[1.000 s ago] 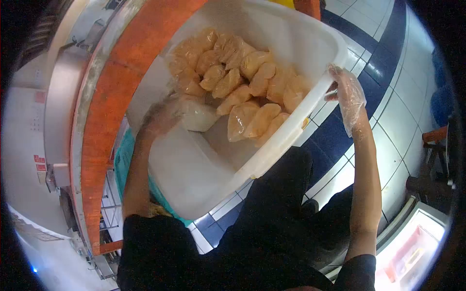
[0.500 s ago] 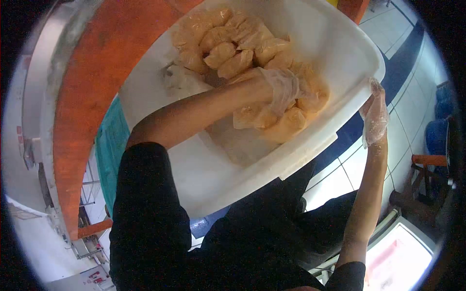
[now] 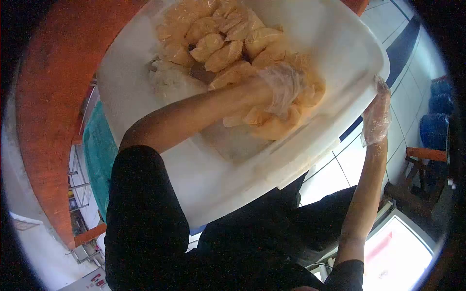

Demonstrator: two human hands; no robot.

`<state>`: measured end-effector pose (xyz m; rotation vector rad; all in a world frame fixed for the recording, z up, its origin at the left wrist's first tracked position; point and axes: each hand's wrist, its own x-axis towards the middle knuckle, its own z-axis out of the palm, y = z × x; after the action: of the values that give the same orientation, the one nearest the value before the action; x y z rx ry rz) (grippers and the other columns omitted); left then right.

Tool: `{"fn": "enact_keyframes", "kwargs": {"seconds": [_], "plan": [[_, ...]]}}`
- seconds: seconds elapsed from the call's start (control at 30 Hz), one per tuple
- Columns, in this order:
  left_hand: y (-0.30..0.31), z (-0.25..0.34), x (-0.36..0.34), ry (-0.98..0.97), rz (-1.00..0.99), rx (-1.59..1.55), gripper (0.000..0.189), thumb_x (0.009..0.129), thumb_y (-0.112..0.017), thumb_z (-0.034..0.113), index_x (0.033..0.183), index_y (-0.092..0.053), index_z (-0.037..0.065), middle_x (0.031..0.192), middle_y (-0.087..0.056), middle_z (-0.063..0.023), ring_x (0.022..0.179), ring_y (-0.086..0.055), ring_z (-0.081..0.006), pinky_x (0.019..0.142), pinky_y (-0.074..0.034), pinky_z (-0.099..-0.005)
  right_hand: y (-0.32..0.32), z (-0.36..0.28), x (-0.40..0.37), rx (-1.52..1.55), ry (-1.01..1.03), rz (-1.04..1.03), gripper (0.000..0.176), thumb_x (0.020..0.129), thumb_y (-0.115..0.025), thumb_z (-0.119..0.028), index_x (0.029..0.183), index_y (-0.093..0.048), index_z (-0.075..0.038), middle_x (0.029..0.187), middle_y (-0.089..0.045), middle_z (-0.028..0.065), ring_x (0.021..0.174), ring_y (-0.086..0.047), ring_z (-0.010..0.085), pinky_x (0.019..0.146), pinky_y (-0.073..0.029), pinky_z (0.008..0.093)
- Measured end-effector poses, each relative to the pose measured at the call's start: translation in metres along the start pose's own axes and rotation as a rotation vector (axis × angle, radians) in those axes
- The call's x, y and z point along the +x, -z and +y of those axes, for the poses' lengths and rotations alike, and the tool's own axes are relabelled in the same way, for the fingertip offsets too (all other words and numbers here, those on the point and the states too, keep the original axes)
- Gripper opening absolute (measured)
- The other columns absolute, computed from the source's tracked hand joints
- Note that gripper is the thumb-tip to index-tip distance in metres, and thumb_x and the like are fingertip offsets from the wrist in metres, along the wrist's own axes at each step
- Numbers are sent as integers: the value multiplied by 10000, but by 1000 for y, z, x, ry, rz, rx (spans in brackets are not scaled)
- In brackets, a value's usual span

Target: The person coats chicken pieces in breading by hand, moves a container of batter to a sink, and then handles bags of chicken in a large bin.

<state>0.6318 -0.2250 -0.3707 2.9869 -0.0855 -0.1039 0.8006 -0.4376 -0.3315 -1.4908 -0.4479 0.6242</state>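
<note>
My left hand point(image 3: 284, 87), in a clear plastic glove, reaches into a large white tub point(image 3: 233, 194). It presses among plastic bags of orange-tan filling point(image 3: 223, 56); its fingers are blurred and hidden, so I cannot make out a grip. My right hand point(image 3: 376, 114), also in a clear glove, is closed on the tub's right rim, at the upper right. Near the tub's middle left lies a pale, whitish clear bag point(image 3: 172, 80). Cloudy liquid or wet film shows at the tub's bottom, below my left forearm.
An orange-red table surface point(image 3: 53, 97) curves along the left. Beside the tub is a teal container or cloth point(image 3: 99, 155). Blue containers point(image 3: 434, 131) and a wooden stool point(image 3: 427, 154) stand on the tiled floor at the right. A bright white panel point(image 3: 400, 252) shows at the lower right.
The tub and its bags appear slightly further left and higher in view. My left hand has shifted slightly among the bags. My right hand stays on the rim.
</note>
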Motion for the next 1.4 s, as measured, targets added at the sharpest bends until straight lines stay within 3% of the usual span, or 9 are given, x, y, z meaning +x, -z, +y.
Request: {"fn": "enact_keyframes", "kwargs": {"seconds": [0.27, 0.47, 0.53, 0.67, 0.83, 0.93, 1.13, 1.23, 1.4], "plan": [[-5, -15, 3, 8, -11, 30, 841, 714, -795, 373, 1421, -449, 77, 1253, -585, -196, 1094, -588, -343, 931, -486, -432, -1, 2, 3, 26, -1, 54, 693, 971, -447, -556, 1395, -430, -8, 1371, -491, 177, 1301, -450, 253, 1106, -340, 407], [10, -49, -11, 108, -108, 98, 852, 713, -795, 383, 1426, -442, 76, 1235, -596, -195, 1066, -601, -340, 908, -496, -432, 0, 4, 4, -30, 77, -58, 691, 949, -470, -549, 1352, -481, 12, 1279, -567, 179, 1208, -547, 258, 1015, -446, 396], [-14, -53, -11, 86, -135, 188, 856, 713, -795, 387, 1427, -439, 75, 1229, -600, -195, 1056, -606, -339, 900, -499, -433, -8, 2, 0, 22, 66, 123, 698, 937, -483, -562, 1323, -508, 19, 1216, -601, 169, 1152, -588, 250, 966, -483, 374], [-30, -58, -9, 65, -146, 275, 864, 712, -795, 393, 1430, -434, 74, 1217, -608, -194, 1038, -615, -337, 885, -505, -433, 7, 13, 9, 6, 91, 6, 744, 921, -501, -592, 1346, -486, 20, 1268, -572, 180, 1195, -562, 258, 1003, -461, 390], [47, -75, -18, 161, -265, 201, 874, 712, -795, 402, 1433, -427, 73, 1203, -617, -193, 1014, -626, -335, 866, -513, -433, 15, 13, 13, 10, 26, -132, 783, 920, -498, -599, 1389, -445, 25, 1359, -519, 200, 1249, -532, 279, 1058, -420, 409], [69, -84, -29, 230, -364, 226, 880, 711, -795, 407, 1436, -423, 72, 1194, -623, -192, 1000, -632, -333, 854, -518, -434, -1, -3, -4, -69, 36, -19, 797, 925, -478, -613, 1403, -424, 23, 1352, -530, 191, 1250, -535, 270, 1058, -422, 402], [-37, -120, -36, 78, -267, 400, 892, 710, -795, 417, 1440, -416, 71, 1176, -634, -191, 972, -646, -330, 831, -528, -434, 14, 13, 12, 1, 82, -130, 779, 951, -454, -577, 1440, -365, 23, 1356, -529, 190, 1267, -527, 265, 1063, -420, 401], [-58, -134, -33, 21, -221, 446, 898, 710, -795, 422, 1442, -412, 70, 1167, -640, -190, 958, -652, -329, 819, -532, -435, 2, -4, -2, -46, 46, -59, 745, 959, -444, -544, 1438, -375, 23, 1354, -535, 190, 1261, -533, 264, 1065, -416, 389], [36, -112, -21, -11, -251, 291, 1082, 591, -873, 422, 1480, -365, 73, 1194, -634, -206, 978, -651, -369, 863, -519, -478, -14, -22, -5, 18, -95, 33, 738, 962, -440, -534, 1435, -376, 28, 1352, -540, 196, 1246, -545, 269, 1069, -412, 392]]}}
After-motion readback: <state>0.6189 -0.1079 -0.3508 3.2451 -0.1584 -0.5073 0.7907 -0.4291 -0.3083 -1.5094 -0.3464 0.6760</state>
